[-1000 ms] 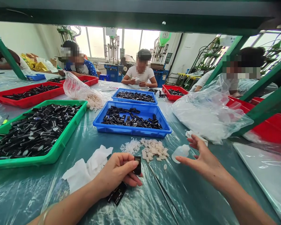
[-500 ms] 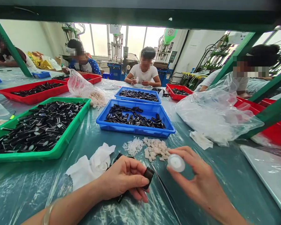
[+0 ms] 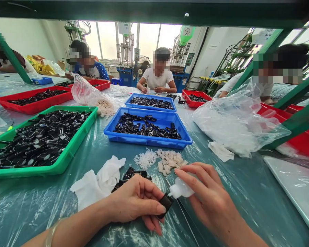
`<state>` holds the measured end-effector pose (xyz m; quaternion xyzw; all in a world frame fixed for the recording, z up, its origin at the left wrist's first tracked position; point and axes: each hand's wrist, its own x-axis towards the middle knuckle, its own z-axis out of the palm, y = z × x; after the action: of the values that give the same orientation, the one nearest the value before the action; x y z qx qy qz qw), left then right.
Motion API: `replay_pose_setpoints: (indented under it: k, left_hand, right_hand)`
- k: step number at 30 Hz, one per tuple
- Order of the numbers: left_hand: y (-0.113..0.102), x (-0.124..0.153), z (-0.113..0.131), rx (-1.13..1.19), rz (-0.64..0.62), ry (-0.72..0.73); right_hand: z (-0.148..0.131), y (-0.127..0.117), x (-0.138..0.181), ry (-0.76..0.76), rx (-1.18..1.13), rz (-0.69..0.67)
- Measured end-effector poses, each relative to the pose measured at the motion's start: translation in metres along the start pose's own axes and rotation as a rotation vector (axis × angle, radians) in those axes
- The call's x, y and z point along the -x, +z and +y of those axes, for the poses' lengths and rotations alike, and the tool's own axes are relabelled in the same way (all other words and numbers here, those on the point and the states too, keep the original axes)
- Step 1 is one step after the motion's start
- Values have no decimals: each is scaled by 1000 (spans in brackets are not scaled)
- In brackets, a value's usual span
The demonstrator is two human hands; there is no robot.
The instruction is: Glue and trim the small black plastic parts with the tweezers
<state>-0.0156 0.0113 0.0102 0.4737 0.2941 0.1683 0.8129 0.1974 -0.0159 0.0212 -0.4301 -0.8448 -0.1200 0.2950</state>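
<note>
Between thumb and fingers, my left hand (image 3: 139, 200) grips a small flat black plastic case (image 3: 166, 205). My right hand (image 3: 211, 193) is closed around a translucent white squeeze bottle (image 3: 181, 188), tipped sideways with its narrow nozzle at the upper end of the case. Whether nozzle and case touch I cannot tell. More black cases (image 3: 130, 174) lie behind my left hand, partly hidden by it. A thin metal rod, perhaps tweezers (image 3: 186, 219), lies on the table between my hands. Beyond them sit a heap of beige blocks (image 3: 170, 160) and a heap of small white bits (image 3: 145, 159).
A blue tray (image 3: 148, 140) and a green tray (image 3: 64, 163) hold many black pieces. White cloth (image 3: 99, 180) lies at left. A clear bag of white material (image 3: 234, 127) and a green post (image 3: 296, 127) stand at right. Several people sit across the table.
My right hand has turned the bottle from base-facing to sideways and brought its nozzle left to the black case. My left hand still holds the case, slightly lower in view.
</note>
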Motion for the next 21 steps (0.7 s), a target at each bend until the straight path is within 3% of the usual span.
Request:
replay_pose_setpoints:
  k: [11, 21]
  left_hand:
    - [0, -2, -4, 0, -13, -15]
    - [-1, -2, -3, -3, -12, -35]
  right_hand:
    - [-7, 1, -2, 0, 11, 83]
    - [-5, 1, 0, -20, 3, 59]
